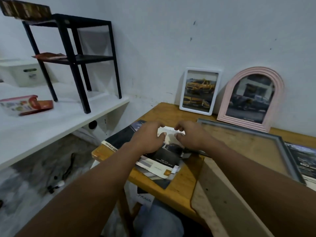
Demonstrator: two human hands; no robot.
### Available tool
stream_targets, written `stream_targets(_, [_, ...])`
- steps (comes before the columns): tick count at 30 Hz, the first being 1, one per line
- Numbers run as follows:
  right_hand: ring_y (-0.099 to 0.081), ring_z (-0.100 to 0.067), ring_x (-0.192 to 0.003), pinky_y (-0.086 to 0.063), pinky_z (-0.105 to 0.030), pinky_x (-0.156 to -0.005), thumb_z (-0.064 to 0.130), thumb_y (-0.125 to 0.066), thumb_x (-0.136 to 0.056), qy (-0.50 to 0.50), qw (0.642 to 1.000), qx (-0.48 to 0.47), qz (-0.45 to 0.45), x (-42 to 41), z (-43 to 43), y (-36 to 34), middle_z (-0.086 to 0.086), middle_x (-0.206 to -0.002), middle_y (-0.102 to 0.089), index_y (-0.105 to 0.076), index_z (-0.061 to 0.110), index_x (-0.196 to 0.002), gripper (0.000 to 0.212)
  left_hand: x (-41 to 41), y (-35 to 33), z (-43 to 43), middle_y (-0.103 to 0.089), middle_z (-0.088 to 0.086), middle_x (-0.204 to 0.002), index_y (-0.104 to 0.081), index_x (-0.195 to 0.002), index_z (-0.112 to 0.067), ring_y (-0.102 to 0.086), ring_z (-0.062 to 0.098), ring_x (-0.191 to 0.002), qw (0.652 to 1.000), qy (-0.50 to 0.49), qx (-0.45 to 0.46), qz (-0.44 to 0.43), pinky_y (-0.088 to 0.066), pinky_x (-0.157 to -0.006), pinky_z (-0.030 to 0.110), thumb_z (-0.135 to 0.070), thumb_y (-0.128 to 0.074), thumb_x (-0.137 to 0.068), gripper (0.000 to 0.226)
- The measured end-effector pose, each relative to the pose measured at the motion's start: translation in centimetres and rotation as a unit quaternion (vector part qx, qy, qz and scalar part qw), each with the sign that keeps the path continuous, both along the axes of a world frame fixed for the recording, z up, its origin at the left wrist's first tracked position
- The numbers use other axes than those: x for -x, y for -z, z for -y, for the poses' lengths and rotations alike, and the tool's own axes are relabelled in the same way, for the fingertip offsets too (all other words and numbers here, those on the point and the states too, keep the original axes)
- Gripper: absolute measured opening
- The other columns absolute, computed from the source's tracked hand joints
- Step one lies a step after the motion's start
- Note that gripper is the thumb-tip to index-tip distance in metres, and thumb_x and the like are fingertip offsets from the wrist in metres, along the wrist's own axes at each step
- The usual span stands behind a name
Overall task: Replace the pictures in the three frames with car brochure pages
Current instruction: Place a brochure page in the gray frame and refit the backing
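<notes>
A white frame [199, 91] with a yellow car page leans on the wall at the back of the wooden table [181, 187]. Beside it on the right stands a pink arched frame [249, 98] showing a dark car. A large grey frame [280, 146] lies flat on the table, empty, its brown backing board [220, 190] resting under my right forearm. A pile of car brochure pages [159, 161] lies at the table's left end. My left hand [147, 139] and my right hand [189, 135] hover over the pile with curled fingers; whether they grip the top page I cannot tell.
Another brochure page [302, 161] lies at the far right edge. To the left is a white shelf [68, 120] carrying a black metal stand [77, 57], a food box [20, 105] and a white bin [20, 72]. Small items lie on the floor below.
</notes>
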State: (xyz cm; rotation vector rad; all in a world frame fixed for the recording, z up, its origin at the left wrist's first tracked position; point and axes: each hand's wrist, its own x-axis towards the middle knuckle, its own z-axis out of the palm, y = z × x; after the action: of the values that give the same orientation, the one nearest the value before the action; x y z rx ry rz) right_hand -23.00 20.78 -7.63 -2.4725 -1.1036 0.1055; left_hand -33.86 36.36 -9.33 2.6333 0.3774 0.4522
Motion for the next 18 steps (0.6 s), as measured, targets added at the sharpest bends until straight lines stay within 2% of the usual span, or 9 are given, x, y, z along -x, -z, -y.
stream_targets(5, [-0.055, -0.014, -0.107, -0.053, -0.036, -0.088, 0.031, -0.064, -0.091, 0.047, 0.999, 0.011, -0.009, -1.9, 3.4, 0.1, 0.005, -0.119, -0.058, -0.058, 0.028, -0.123, 0.033, -3.2, 0.1, 3.0, -0.061, 0.003, -0.134, -0.056, -0.137, -0.024, -0.057, 0.022, -0.12, 0.999, 0.046, 0.0, -0.015, -0.051, -0.097, 0.042, -0.036, -0.059, -0.098, 0.041])
stream_targets(8, [-0.057, -0.015, -0.106, -0.053, -0.037, -0.088, 0.03, -0.063, -0.091, 0.08, 0.997, 0.014, 0.006, -3.0, 6.0, 0.1, 0.006, -0.114, -0.06, -0.06, 0.029, -0.12, 0.03, -5.1, 0.0, 5.3, -0.058, 0.0, -0.14, -0.053, -0.14, -0.026, -0.055, 0.02, -0.123, 0.996, 0.079, 0.016, -0.023, -0.05, -0.097, 0.038, -0.034, -0.06, -0.098, 0.043])
stream_targets(13, [-0.057, -0.015, -0.108, -0.052, -0.04, -0.093, 0.034, -0.066, -0.089, 0.135, 0.99, 0.03, 0.013, -4.1, 9.4, 0.4, 0.006, -0.119, -0.061, -0.06, 0.03, -0.121, 0.032, -7.4, 0.1, 8.9, -0.056, -0.001, -0.143, -0.05, -0.143, -0.029, -0.054, 0.02, -0.126, 0.992, 0.114, 0.038, -0.041, -0.049, -0.096, 0.037, -0.034, -0.06, -0.098, 0.047])
stream_targets(18, [-0.056, -0.016, -0.109, -0.052, -0.041, -0.094, 0.035, -0.066, -0.089, 0.162, 0.986, 0.035, -0.018, -4.7, 11.9, 0.4, 0.005, -0.12, -0.06, -0.058, 0.032, -0.121, 0.033, -8.5, 0.3, 10.2, -0.056, 0.001, -0.139, -0.052, -0.14, -0.026, -0.055, 0.019, -0.121, 0.99, 0.132, 0.009, -0.048, -0.05, -0.092, 0.034, -0.034, -0.06, -0.098, 0.043])
